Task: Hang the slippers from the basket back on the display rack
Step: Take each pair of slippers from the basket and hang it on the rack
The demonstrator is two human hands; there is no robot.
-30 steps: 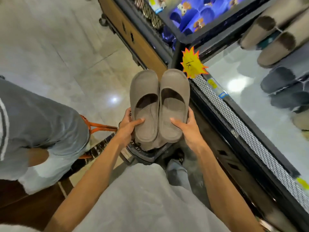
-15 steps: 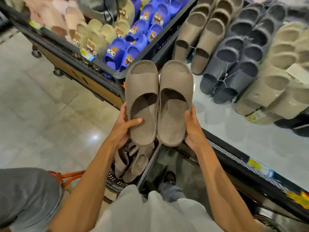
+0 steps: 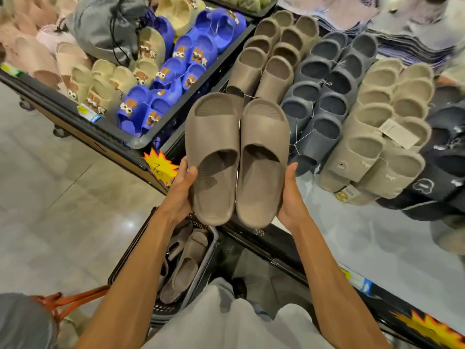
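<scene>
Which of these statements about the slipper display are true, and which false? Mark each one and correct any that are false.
1. The left hand and right hand hold a pair of taupe slippers side by side. True.
2. The basket is empty. False: more slippers lie in it.
3. Blue slippers fill a tray left of the held pair. True.
4. The dark grey slippers lie left of the taupe row. False: they lie right of it.
</scene>
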